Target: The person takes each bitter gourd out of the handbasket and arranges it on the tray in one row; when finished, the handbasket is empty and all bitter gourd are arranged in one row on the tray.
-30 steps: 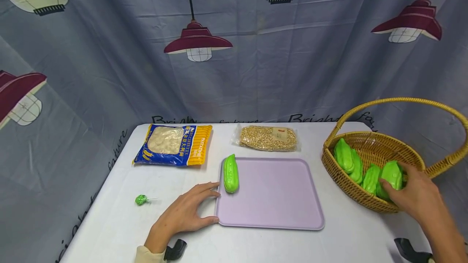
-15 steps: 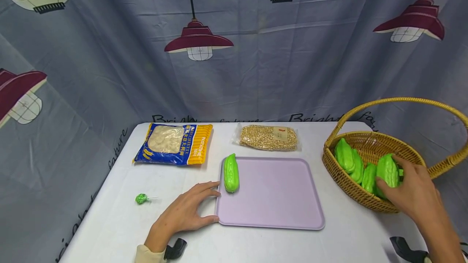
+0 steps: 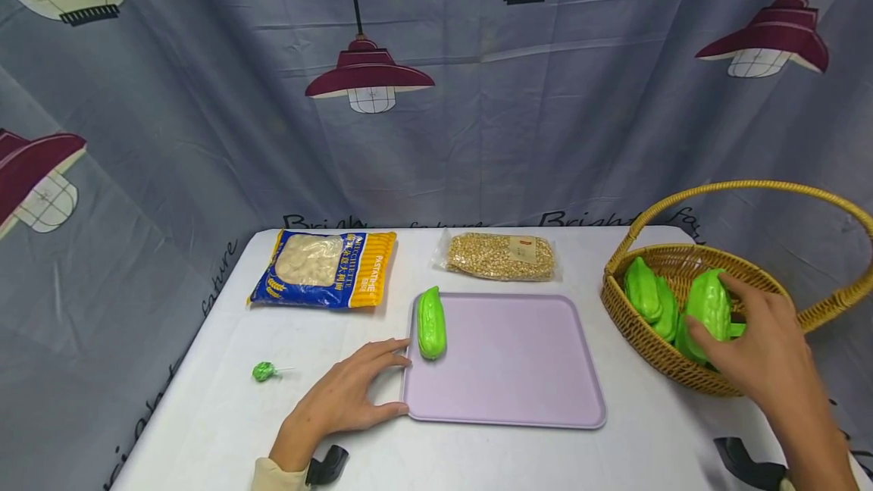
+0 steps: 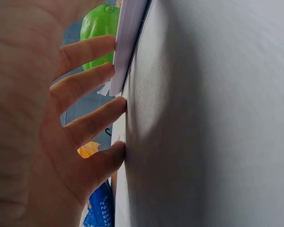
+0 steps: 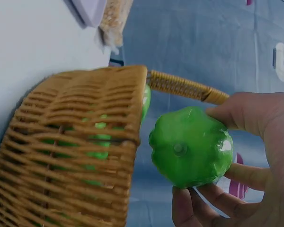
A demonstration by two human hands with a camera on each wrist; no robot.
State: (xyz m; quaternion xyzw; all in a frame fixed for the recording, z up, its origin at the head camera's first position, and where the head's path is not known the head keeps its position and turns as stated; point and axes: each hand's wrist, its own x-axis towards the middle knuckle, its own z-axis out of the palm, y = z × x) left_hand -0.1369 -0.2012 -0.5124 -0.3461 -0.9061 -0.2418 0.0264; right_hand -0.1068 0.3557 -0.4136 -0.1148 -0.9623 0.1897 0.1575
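My right hand (image 3: 774, 347) grips a shiny green ribbed bitter melon (image 3: 709, 305) between thumb and fingers. In the right wrist view this bitter melon (image 5: 191, 146) shows end-on, raised beyond the rim of the wicker basket (image 5: 85, 146). Several more bitter melons (image 3: 643, 290) lie inside the basket (image 3: 664, 362). My left hand (image 3: 344, 392) rests at the left edge of the lilac tray (image 3: 518, 362), its fingers spread and fingertips touching the rim. Another bitter melon (image 3: 431, 324) lies lengthwise along the tray's left side.
A blue and yellow pasta bag (image 3: 320, 270) lies at the back left of the white table (image 3: 218, 430). Behind the tray is a clear bag of grains (image 3: 498, 257). A green-wrapped lollipop (image 3: 264, 371) lies left of my left hand. The basket's tall handle (image 3: 743, 186) arches over it.
My right hand has lifted a bitter melon up from among the others and moved it slightly left. The left hand and the tray have stayed put.
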